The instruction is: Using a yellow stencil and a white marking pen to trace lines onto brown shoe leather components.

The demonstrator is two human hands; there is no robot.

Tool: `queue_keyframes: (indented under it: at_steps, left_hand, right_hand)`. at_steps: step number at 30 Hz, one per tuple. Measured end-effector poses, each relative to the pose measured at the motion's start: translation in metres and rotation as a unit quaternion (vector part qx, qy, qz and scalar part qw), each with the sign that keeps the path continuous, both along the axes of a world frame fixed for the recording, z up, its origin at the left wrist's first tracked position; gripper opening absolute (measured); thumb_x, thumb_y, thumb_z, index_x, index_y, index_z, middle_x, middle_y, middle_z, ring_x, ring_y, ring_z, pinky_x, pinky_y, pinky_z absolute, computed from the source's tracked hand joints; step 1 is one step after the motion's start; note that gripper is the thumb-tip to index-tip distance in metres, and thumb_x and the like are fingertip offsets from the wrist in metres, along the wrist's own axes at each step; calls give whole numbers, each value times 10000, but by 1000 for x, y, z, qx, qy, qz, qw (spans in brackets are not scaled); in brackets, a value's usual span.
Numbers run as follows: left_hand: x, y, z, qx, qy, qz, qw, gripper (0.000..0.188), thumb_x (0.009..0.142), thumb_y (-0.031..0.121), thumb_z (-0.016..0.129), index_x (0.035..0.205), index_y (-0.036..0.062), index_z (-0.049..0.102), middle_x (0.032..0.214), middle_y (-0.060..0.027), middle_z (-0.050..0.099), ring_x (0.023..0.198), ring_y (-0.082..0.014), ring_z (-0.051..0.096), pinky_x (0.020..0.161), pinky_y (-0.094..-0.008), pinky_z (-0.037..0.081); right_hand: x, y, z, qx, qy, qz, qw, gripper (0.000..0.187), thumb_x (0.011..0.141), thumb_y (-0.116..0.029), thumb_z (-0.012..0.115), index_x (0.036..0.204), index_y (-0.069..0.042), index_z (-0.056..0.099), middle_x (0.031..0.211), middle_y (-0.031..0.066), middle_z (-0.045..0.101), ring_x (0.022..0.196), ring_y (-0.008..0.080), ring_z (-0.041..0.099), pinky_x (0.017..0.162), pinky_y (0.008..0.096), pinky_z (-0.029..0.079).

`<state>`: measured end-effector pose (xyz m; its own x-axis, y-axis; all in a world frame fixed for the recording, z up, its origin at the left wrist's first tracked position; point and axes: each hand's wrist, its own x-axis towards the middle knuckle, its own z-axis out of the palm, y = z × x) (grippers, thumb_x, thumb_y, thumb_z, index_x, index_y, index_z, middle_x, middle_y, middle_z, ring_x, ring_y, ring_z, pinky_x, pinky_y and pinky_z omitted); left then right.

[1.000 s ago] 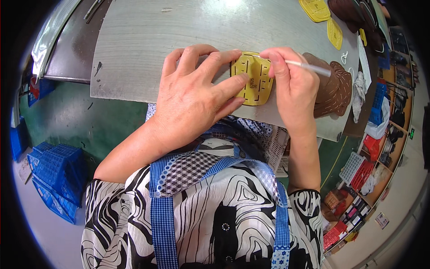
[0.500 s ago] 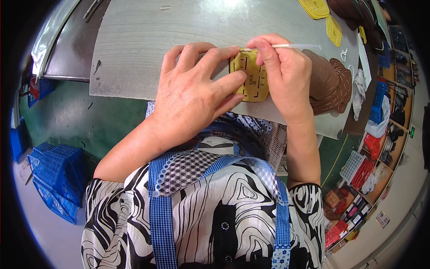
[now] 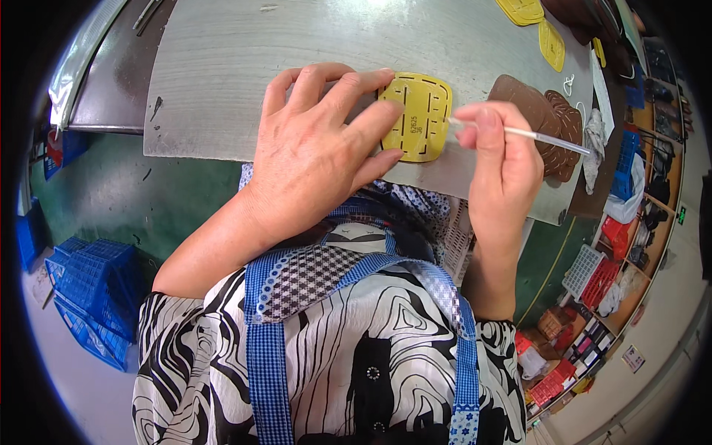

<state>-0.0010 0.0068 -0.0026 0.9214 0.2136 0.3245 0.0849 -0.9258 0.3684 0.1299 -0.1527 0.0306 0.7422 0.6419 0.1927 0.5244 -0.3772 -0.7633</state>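
Note:
Close to the table's near edge lies a yellow template (image 3: 417,137) with rounded corners and dark slots. My left hand (image 3: 315,137) rests over its left side, fingers spread and fingertips pressing it down. Just off the template's right side, my right hand (image 3: 504,152) pinches a thin pen (image 3: 547,139) with a pale, clear barrel. The pen's tip points left toward the template and is slightly blurred. To the right of that hand are brown leather-like pieces (image 3: 552,122), fanned in an overlapping pile and carrying light dash marks.
The grey tabletop (image 3: 215,96) curves round in front of me. More yellow templates (image 3: 551,46) lie at its far right, near a white string (image 3: 569,84) and a crumpled grey cloth (image 3: 593,141). Blue crates (image 3: 96,289) stand on the floor at left; loaded shelves (image 3: 638,259) line the right.
My right hand has moved right and down with the pen, away from the template's top edge, uncovering its right side. My left hand stays on the template.

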Motion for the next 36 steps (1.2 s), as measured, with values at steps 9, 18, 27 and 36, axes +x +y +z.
queue_keyframes:
  at_steps: [9, 18, 27, 36]
  left_hand:
    - [2, -1, -2, -18, -12, 10, 1000, 520, 766, 335, 804, 1201, 123, 615, 1353, 11, 633, 1180, -281, 554, 1054, -444, 376]
    - [1, 1, -4, 1, -14, 8, 1000, 475, 781, 344, 793, 1158, 117, 615, 1363, 15, 631, 1170, -278, 559, 1037, -449, 390]
    - [2, 0, -1, -6, -9, 4, 1000, 475, 790, 360, 787, 1162, 118, 617, 1362, 9, 628, 1178, -284, 555, 1043, -451, 388]
    - [1, -1, 0, 1, 3, 8, 1000, 469, 798, 349, 777, 1171, 113, 619, 1368, 7, 619, 1194, -278, 545, 1050, -457, 383]
  right_hand:
    - [5, 34, -28, 30, -116, 81, 990, 189, 1012, -170, 612, 901, -27, 665, 804, 131, 665, 749, 348, 630, 676, 431, 489]
    - [-15, 3, -12, -35, -63, 118, 990, 168, 1011, -143, 610, 898, -26, 655, 789, 118, 652, 728, 320, 623, 654, 413, 480]
    - [7, 29, -26, 25, -75, 66, 995, 203, 1035, -161, 578, 918, -21, 668, 774, 122, 651, 708, 314, 632, 651, 406, 485]
    - [-21, -13, -12, -57, -34, 97, 993, 201, 1031, -154, 582, 894, -26, 654, 790, 118, 637, 691, 311, 607, 634, 397, 471]
